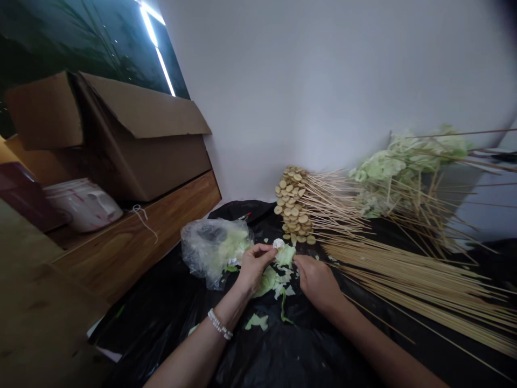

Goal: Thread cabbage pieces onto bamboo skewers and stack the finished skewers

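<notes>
Between my two hands is a pale green cabbage leaf piece [286, 255]. My left hand [256, 264], with a beaded bracelet at its wrist, pinches the leaf's left side. My right hand [315, 277] is closed at the leaf's right edge; whether a skewer is also in it is hidden. Below the hands, loose cabbage scraps [269, 281] lie on black plastic sheeting [242, 364]. A clear plastic bag [197, 250] with cabbage inside sits left of my left hand. Bare bamboo skewers [407, 280] lie to the right of my right hand.
Skewered potato slices [294, 202] are piled against the wall. Skewered cabbage [388, 167] is heaped at the far right. On the left, an open cardboard box [161, 161] and a white plastic container [86, 205] stand on a wooden ledge [161, 237].
</notes>
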`<state>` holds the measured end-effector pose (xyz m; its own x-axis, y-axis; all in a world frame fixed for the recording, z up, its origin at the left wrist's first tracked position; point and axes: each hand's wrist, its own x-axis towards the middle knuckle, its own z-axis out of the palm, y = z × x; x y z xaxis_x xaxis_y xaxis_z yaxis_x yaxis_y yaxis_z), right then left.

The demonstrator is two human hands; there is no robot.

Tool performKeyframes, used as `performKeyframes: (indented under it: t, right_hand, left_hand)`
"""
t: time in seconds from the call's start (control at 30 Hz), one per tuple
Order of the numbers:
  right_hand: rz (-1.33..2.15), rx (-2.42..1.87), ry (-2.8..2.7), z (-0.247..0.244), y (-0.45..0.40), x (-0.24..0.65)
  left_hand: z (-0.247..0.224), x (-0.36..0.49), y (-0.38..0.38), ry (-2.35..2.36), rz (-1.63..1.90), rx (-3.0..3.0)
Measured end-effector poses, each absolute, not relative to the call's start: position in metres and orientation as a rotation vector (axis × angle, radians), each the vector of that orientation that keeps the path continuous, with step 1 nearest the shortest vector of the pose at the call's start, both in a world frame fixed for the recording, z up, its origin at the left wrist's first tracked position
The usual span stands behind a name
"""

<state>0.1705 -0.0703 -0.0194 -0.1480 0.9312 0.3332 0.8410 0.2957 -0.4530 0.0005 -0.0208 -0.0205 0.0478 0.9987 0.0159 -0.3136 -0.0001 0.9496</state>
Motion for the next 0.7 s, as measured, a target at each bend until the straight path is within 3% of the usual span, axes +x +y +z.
performKeyframes:
  t: [0.4,0.7]
  right_hand:
    - [0.133,-1.572,-2.12,0.006,-0.065,0.196]
    - [0.391,-1.378,-1.704,0.061,-0.07,0.254]
  left_hand:
    - [-0.011,-0.005,-0.013,0.959,1.609,0.937]
    - [-0.007,0.001,-0.02,0.873,1.464,0.924]
